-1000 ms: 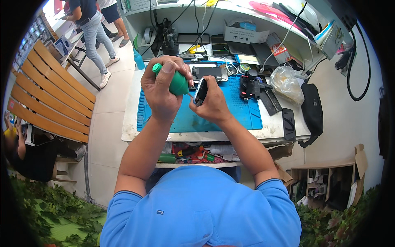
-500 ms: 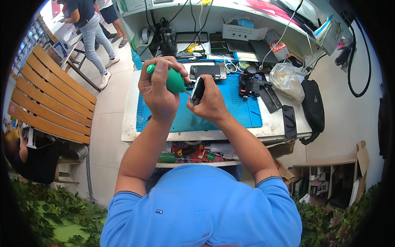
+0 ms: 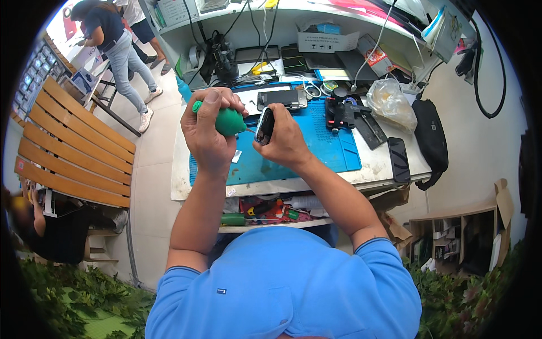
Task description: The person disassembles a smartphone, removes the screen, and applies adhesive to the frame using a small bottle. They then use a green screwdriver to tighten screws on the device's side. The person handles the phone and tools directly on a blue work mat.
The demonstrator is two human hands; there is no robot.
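My left hand [image 3: 208,127] is wrapped round a green rubber air blower [image 3: 228,121], its thin nozzle pointing right. Close to the nozzle tip, my right hand [image 3: 284,138] grips a phone [image 3: 263,125] tilted on its edge, with its inner side toward the blower. Whether the nozzle touches the phone I cannot tell. Both hands are raised above a blue work mat [image 3: 305,155]. Behind them a detached phone screen or body [image 3: 282,99] lies flat at the mat's far side. A small white piece [image 3: 236,156] shows on the mat beside my left wrist.
On the right stand a black clamp-like fixture [image 3: 340,113], a clear plastic bag [image 3: 392,104], a dark phone [image 3: 398,160] and a black pouch [image 3: 432,138]. A microscope-like device [image 3: 224,59] and cables are at the back. An open drawer [image 3: 271,212] holds tools. People are at the left.
The whole view has shifted slightly. The blower and phone stay held close together, and the phone's inner side shows a little more. The small white piece on the mat has come into sight.
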